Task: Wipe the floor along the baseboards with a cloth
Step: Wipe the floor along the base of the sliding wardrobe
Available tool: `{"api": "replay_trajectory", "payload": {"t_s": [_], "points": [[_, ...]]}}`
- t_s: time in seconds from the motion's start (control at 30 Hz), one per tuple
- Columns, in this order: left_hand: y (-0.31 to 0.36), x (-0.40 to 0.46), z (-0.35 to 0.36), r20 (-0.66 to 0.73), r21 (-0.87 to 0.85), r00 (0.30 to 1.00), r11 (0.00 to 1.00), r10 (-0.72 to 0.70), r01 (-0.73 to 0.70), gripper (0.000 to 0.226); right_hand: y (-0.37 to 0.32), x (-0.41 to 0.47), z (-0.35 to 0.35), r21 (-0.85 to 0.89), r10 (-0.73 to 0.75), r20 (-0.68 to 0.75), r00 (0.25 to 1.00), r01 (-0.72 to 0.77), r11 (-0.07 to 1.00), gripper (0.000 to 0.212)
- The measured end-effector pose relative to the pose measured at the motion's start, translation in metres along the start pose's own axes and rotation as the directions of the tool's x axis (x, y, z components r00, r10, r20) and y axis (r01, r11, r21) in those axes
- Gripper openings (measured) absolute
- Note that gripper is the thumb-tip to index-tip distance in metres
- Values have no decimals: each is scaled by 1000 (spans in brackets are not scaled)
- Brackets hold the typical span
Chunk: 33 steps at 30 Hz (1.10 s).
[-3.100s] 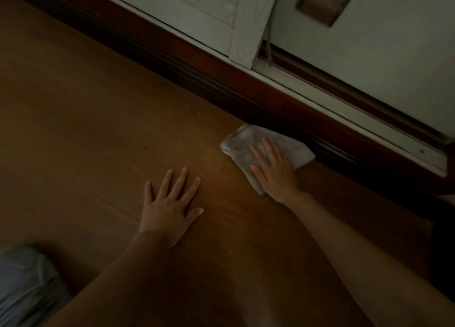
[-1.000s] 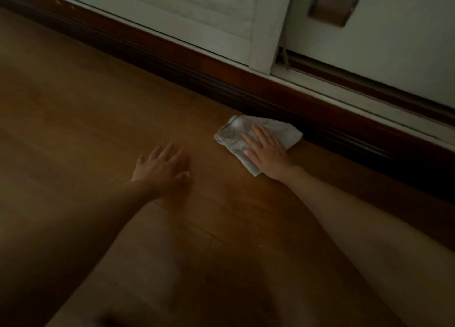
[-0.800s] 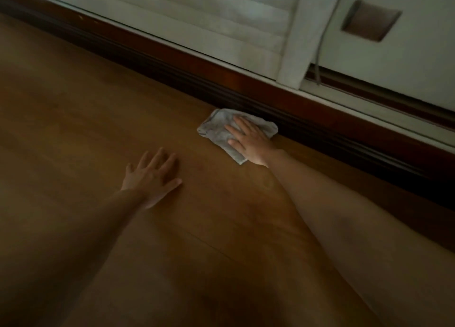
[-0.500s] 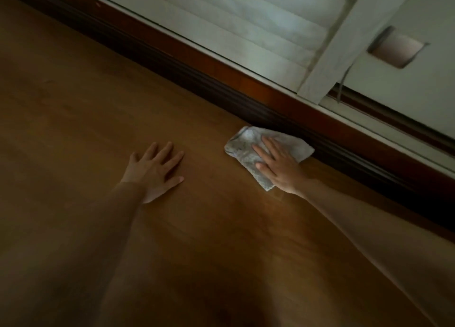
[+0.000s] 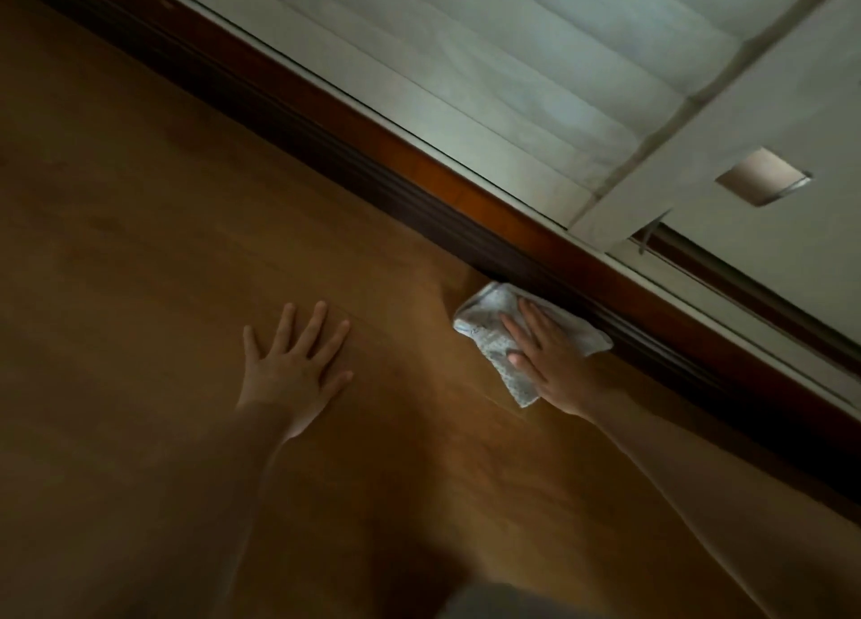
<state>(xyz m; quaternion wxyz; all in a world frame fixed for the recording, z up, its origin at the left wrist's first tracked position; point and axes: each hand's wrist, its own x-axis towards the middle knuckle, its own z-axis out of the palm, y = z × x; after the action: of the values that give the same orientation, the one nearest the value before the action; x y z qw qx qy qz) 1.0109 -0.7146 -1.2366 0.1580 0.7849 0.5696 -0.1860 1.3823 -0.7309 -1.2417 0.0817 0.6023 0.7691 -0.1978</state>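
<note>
A folded pale cloth (image 5: 487, 327) lies flat on the brown wooden floor (image 5: 140, 245), its far edge against the dark wooden baseboard (image 5: 372, 171). My right hand (image 5: 552, 362) presses on the cloth with straight, spread fingers and covers its right half. My left hand (image 5: 296, 367) rests flat on the bare floor to the left of the cloth, fingers spread, holding nothing.
Above the baseboard runs a white louvred door panel (image 5: 466, 59). To its right is a white sliding door with a recessed handle (image 5: 759, 182) and a floor track (image 5: 745, 292). A grey blurred shape (image 5: 508, 602) shows at the bottom edge.
Both hands have shifted left along the baseboard with the cloth, past the louvred door's frame. The view has tilted and swung. The right hand still presses the cloth flat.
</note>
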Motion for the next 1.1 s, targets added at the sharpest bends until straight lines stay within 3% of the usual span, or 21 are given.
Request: {"api": "replay_trajectory", "payload": {"t_s": [0.1, 0.27, 0.33, 0.43, 0.53, 0.63, 0.8, 0.93, 1.1], "points": [[-3, -1, 3, -1, -15, 1000, 1000, 18, -18, 63, -10, 13, -1, 51, -17, -40, 999, 19, 999, 68], [-10, 3, 13, -21, -5, 999, 1000, 27, -27, 68, -70, 118, -13, -13, -280, -126, 952, 280, 960, 58], [-10, 2, 17, -28, 10, 999, 999, 38, -37, 69, -89, 141, -18, 12, -287, -130, 949, 291, 957, 55], [-8, 3, 15, -86, -15, 996, 1000, 25, -26, 70, -61, 111, -6, 17, -292, -227, 929, 303, 953, 55], [-3, 2, 13, -89, -15, 996, 1000, 6, -7, 71, -16, 34, 14, 47, -180, -322, 929, 205, 978, 53], [-2, 1, 9, -32, -29, 999, 999, -14, 14, 71, 2, 0, 21, 117, -57, -296, 953, 96, 989, 54], [-1, 0, 11, -72, -73, 997, 997, -23, 18, 72, -43, 83, -2, 52, -258, -179, 950, 271, 961, 60], [0, 0, 11, -68, -72, 997, 997, -24, 20, 73, -77, 130, -24, -7, -279, -37, 960, 279, 960, 61], [3, -1, 3, -29, -68, 999, 997, -44, 42, 70, -8, 32, 2, 33, -207, -181, 961, 216, 976, 57]]}}
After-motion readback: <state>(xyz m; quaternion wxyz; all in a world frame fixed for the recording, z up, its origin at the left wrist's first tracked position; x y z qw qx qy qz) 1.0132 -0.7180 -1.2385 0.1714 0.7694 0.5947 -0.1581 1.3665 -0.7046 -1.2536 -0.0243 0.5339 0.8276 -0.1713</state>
